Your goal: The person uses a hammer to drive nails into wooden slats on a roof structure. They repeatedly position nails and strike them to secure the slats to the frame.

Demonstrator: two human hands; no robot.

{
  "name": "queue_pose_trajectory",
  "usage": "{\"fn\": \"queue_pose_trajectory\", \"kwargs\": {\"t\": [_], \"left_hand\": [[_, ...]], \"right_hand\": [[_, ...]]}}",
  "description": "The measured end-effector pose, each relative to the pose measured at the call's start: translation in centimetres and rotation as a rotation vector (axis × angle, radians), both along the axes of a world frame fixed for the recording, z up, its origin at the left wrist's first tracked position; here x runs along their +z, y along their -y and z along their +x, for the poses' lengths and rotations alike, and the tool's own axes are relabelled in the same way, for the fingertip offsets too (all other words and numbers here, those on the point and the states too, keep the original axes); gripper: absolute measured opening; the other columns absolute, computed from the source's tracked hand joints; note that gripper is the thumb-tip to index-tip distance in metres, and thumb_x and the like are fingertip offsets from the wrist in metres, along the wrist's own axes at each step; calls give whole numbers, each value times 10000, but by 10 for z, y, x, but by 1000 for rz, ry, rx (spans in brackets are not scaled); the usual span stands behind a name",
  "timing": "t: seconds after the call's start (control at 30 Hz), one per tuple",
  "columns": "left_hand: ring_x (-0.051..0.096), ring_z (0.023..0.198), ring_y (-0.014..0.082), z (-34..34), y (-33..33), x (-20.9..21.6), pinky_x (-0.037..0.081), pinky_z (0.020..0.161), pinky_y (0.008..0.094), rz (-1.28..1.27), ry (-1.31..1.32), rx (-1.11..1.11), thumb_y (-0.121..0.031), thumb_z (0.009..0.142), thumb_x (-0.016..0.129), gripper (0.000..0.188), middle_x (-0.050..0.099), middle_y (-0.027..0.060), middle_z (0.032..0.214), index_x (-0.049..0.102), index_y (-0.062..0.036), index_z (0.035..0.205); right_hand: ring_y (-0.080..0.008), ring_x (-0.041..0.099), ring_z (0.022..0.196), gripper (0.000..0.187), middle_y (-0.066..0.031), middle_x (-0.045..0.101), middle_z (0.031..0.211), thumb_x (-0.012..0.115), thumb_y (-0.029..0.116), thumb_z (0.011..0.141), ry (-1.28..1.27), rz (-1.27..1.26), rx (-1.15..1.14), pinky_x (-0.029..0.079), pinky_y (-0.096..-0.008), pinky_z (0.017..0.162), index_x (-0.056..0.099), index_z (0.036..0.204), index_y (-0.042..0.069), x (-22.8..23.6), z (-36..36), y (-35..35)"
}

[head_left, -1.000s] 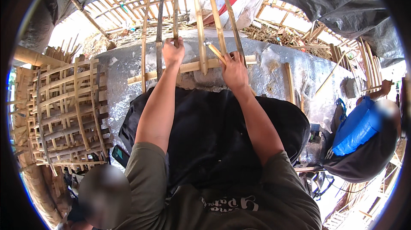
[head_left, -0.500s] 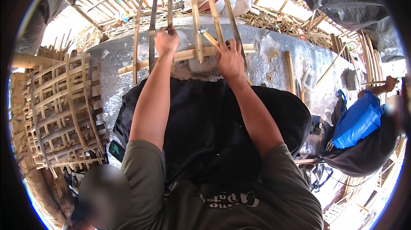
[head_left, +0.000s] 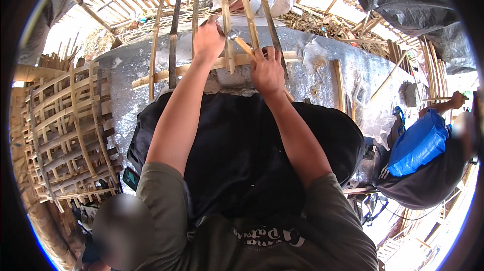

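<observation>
In front of me lies a frame of several upright bamboo slats [head_left: 225, 9] across a bamboo crosspiece [head_left: 166, 75]. My right hand [head_left: 267, 72] is wrapped round a hammer [head_left: 244, 46]; its wooden handle slants up to the left and its metal head is beside the fourth slat from the left. My left hand [head_left: 209, 43] is between the third and fourth slats, above the crosspiece. Its fingers are curled together close to the fourth slat, and what they hold, if anything, is hidden. Black cloth [head_left: 242, 145] covers my lap below the frame.
A woven bamboo panel [head_left: 65, 135] stands at left, near a phone [head_left: 131, 178]. Silvery sheeting [head_left: 121, 84] lies under the frame. A loose bamboo strip [head_left: 339, 87] is right of it. Another person with a blue bag [head_left: 419, 142] sits at far right; a blurred head is lower left.
My left hand has left the third slat and moved right and slightly away from me, toward the fourth slat. My right hand still holds the hammer, nearly unmoved. The view has shifted slightly.
</observation>
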State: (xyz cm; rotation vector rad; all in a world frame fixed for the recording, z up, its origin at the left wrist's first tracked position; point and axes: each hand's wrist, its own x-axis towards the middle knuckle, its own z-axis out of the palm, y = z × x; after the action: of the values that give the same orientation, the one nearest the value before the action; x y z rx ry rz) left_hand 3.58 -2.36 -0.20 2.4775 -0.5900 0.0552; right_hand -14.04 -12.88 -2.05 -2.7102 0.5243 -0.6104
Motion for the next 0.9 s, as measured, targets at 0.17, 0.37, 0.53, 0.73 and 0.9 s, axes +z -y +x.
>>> {"fn": "queue_pose_trajectory", "kwargs": {"t": [0.17,0.37,0.53,0.73,0.9], "left_hand": [[724,858,170,45,17,-46,602,712,325,-463,-667,215,-297,1096,435,379,745,131,1083,549,-19,1327],[668,740,132,53,44,-41,585,625,291,-955,-1311,127,-369,1093,459,385,673,56,842,552,-24,1239],[425,539,78,52,59,-57,426,538,270,-913,-1187,175,-443,1086,462,378,547,-10,703,575,-83,1066],[547,630,147,49,55,-46,517,593,302,-903,-1085,182,-433,1040,573,401,584,52,802,580,-55,1172],[416,505,104,40,52,-34,326,455,277,-963,-1082,139,-417,1080,487,356,461,-17,654,540,-78,983]], "right_hand": [[-414,570,1025,238,-185,566,1089,693,157,874,47,24,-1,538,-502,836,625,1083,65,-1,3,-4],[-410,570,1016,250,-180,570,1078,703,144,853,36,32,-25,532,-501,835,614,1072,63,-1,1,0],[-408,569,1000,216,-168,564,1089,698,154,859,52,-24,-7,536,-498,806,617,1042,71,-5,-2,0],[-394,571,1002,194,-154,558,1091,703,199,899,94,9,13,530,-501,805,634,1035,79,-6,0,-3],[-420,581,1013,222,-208,557,1091,686,177,940,221,103,36,510,-505,840,610,1030,-11,13,-4,5]]}}
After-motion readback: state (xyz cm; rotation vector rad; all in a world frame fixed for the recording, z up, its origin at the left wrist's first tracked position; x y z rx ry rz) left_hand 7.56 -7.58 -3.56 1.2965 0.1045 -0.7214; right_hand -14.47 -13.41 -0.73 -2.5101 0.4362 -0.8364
